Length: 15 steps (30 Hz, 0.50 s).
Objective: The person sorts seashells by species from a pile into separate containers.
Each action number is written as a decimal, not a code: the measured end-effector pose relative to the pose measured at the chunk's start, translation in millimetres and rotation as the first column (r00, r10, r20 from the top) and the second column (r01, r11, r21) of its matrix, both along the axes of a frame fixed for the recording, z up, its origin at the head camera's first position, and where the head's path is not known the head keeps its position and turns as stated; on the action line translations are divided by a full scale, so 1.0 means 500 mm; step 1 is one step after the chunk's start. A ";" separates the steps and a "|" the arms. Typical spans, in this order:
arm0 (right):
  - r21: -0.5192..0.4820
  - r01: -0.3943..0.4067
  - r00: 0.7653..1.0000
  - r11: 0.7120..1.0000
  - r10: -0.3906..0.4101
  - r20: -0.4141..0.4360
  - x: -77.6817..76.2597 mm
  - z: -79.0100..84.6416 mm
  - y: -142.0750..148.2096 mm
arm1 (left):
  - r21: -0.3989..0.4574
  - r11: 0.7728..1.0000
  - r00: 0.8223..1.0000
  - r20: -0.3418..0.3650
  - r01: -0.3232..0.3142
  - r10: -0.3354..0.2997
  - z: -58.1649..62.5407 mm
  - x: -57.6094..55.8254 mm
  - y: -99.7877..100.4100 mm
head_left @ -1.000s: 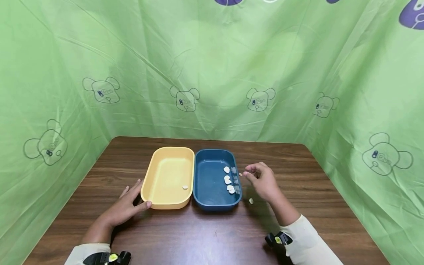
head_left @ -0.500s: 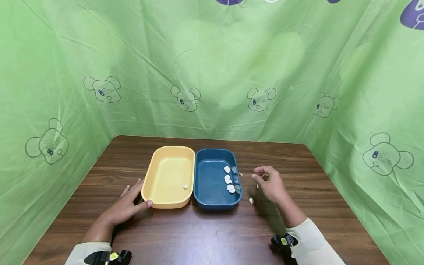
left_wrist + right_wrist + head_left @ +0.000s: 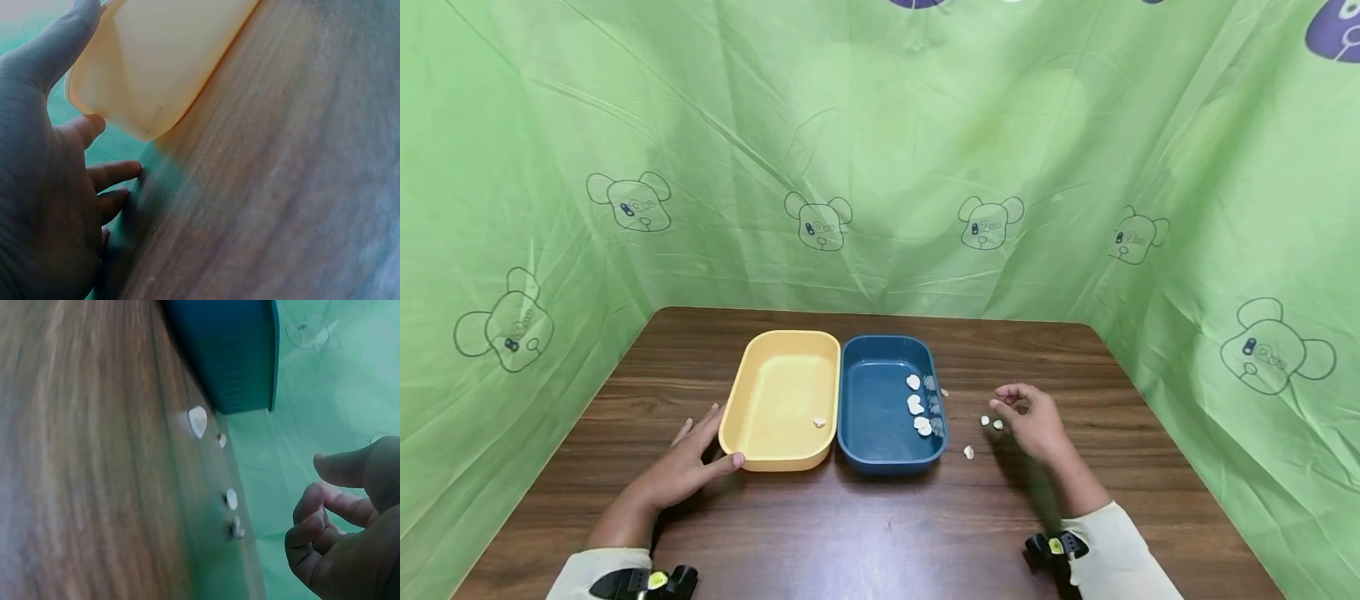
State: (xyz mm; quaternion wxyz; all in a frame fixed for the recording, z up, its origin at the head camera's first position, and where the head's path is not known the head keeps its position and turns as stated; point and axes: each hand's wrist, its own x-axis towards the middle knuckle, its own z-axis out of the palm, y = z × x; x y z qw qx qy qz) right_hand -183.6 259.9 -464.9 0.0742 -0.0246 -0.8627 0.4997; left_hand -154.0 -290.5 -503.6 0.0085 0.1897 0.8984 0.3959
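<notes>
In the head view, a yellow tray (image 3: 734,392) stands left of a blue tray (image 3: 880,462), their long sides together. My left hand (image 3: 688,469) rests at the yellow tray's near left corner, thumb on the corner and fingers stretched along the outside. To the right of the blue tray, my right hand (image 3: 1032,422) hovers over the table with loosely bent fingers and nothing visible in them. Close to it lie two small white pebble-like pieces (image 3: 985,421). Another white piece (image 3: 197,422) lies nearer the blue tray, and a smaller one (image 3: 945,392) is beside its right wall.
Several white pieces (image 3: 914,406) lie along the right side inside the blue tray. One small piece (image 3: 819,423) sits in the yellow tray. The brown wooden table (image 3: 820,533) is surrounded by a green curtain (image 3: 880,150) at the back and both sides.
My right hand has moved right, away from the blue tray, and two white pieces it hid have come into sight. My left hand has stayed at the yellow tray's corner.
</notes>
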 end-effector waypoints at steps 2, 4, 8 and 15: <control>-0.013 -0.011 1.000 1.000 0.011 0.018 0.000 -0.006 0.005 | -0.002 1.000 1.000 0.000 -0.002 0.002 0.000 0.000 0.001; -0.022 -0.018 0.999 1.000 0.019 0.034 0.000 -0.011 0.009 | 0.001 1.000 1.000 0.000 -0.001 0.001 0.000 0.000 0.001; -0.044 -0.015 0.998 0.999 0.018 0.059 -0.001 -0.022 0.017 | 0.000 1.000 1.000 -0.002 0.001 -0.001 0.001 0.000 0.003; -0.080 -0.017 0.993 0.997 0.026 0.113 -0.011 -0.042 0.031 | 0.002 1.000 1.000 -0.004 -0.001 0.001 -0.001 0.002 0.003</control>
